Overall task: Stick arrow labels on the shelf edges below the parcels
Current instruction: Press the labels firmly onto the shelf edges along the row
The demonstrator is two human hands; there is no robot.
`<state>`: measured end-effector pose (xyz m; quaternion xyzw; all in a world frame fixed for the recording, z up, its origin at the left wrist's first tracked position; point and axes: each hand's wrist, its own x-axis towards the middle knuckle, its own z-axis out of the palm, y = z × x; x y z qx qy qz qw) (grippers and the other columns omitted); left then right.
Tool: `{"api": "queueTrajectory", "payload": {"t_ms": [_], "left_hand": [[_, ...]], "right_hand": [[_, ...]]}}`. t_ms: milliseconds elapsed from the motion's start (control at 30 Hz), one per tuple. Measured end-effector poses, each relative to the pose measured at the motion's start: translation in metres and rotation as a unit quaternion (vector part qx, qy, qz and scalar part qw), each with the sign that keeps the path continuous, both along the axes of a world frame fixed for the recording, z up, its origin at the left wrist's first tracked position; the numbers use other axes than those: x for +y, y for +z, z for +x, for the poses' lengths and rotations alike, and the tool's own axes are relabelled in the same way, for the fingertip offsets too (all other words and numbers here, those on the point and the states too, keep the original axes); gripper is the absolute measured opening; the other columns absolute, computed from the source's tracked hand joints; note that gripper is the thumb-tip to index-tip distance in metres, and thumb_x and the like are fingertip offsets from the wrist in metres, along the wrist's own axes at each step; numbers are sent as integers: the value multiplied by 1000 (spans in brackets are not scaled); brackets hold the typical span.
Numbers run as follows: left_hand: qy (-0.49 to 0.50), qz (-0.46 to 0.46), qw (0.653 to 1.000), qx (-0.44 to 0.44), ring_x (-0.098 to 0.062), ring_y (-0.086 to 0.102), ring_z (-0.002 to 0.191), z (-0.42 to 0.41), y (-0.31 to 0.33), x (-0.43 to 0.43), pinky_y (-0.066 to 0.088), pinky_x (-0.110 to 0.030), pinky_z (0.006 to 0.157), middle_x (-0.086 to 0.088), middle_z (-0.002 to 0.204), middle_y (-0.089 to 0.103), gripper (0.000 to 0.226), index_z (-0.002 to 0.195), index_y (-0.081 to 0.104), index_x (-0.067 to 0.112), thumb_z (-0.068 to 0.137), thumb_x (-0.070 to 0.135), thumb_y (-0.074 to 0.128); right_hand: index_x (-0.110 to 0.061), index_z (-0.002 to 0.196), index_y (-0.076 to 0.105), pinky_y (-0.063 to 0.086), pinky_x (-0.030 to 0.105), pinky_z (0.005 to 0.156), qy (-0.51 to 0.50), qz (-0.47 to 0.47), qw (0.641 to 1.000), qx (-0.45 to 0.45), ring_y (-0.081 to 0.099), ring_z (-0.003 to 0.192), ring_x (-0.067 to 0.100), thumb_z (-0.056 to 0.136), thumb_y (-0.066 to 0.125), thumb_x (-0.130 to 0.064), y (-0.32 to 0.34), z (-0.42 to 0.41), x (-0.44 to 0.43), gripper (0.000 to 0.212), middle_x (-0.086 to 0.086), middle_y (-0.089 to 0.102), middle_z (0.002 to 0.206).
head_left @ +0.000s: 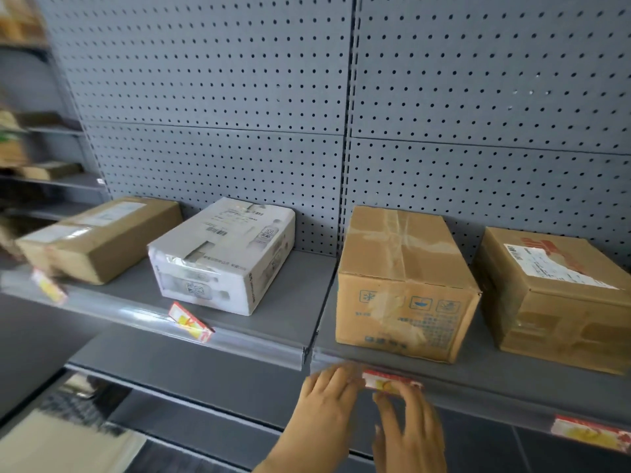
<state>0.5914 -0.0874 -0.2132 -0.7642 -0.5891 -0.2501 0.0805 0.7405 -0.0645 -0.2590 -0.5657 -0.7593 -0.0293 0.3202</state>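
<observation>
Four parcels stand on a grey shelf: a flat brown box (102,237), a white box (225,254), a tall brown carton (403,281) and a brown box with a shipping label (553,295). Red and yellow arrow labels sit on the shelf edge (259,343) under the first box (49,286), under the white box (189,322) and under the far right box (590,436). Another label (389,382) lies on the edge below the tall carton. My left hand (327,401) touches its left end and my right hand (409,425) presses its right part with the fingertips.
A grey pegboard (239,97) backs the shelf. A lower shelf (191,370) runs beneath. More shelving with blurred goods (30,158) stands at the far left. A pale sheet or bag (58,445) lies at the bottom left.
</observation>
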Motion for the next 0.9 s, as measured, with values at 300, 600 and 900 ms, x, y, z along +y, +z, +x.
{"api": "queueTrajectory", "payload": {"t_ms": [300, 600, 900], "left_hand": [[126, 25, 992, -20, -15, 58, 77, -155, 33, -32, 44, -26, 64, 8, 91, 61, 33, 90, 66, 28, 72, 21, 40], [60, 40, 996, 56, -22, 52, 72, -298, 55, -5, 40, -29, 56, 0, 85, 59, 39, 81, 58, 19, 49, -4, 57], [-52, 31, 998, 33, -16, 43, 65, -323, 49, 8, 22, -21, 56, 2, 74, 49, 43, 67, 57, 21, 34, -1, 75]], "right_hand": [[-28, 63, 61, 40, 26, 64, 235, 110, 962, 80, 53, 75, 15, 51, 61, -7, 28, -110, -2, 25, -10, 51, 91], [-21, 83, 69, 42, 25, 71, 180, 152, 967, 100, 52, 83, 16, 83, 43, -20, 43, -257, 10, 27, -1, 64, 90], [-22, 84, 67, 51, 30, 60, 90, 41, 993, 64, 57, 76, 18, 62, 83, -10, 54, -304, -4, 30, -2, 57, 93]]}}
